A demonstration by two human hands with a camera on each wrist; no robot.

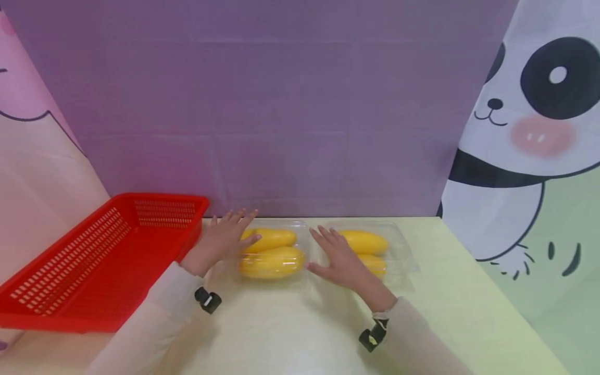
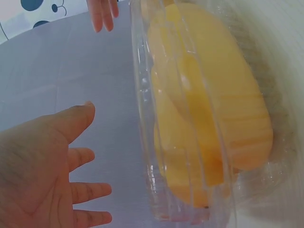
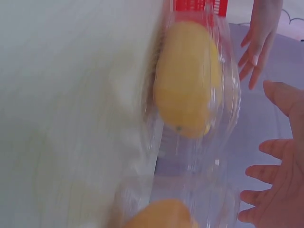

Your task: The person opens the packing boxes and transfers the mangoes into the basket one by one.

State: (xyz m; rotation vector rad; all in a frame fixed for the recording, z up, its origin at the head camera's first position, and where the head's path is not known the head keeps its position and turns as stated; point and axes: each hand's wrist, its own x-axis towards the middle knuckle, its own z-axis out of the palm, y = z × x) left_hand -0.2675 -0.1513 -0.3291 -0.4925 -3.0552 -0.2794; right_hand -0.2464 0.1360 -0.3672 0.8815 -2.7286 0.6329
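Observation:
Two clear plastic boxes lie side by side on the table. The left box (image 1: 302,233) holds two yellow mangoes (image 1: 273,263), one behind the other; clear plastic covers its mangoes (image 2: 232,95) in the left wrist view. The right box (image 1: 404,255) also has two yellow mangoes (image 1: 367,242), partly hidden by my right hand. My left hand (image 1: 222,240) hovers over the left edge of the left box, fingers spread. My right hand (image 1: 339,259) is over the left part of the right box, fingers straight. Neither hand grips anything; in the right wrist view the right hand (image 3: 285,180) appears apart from the boxes.
A red plastic basket (image 1: 112,260) with perforated sides stands on the left, close to my left forearm. Behind the pale table (image 1: 262,333) hangs a purple cloth (image 1: 281,114). A panda-print sheet (image 1: 525,156) borders the right side.

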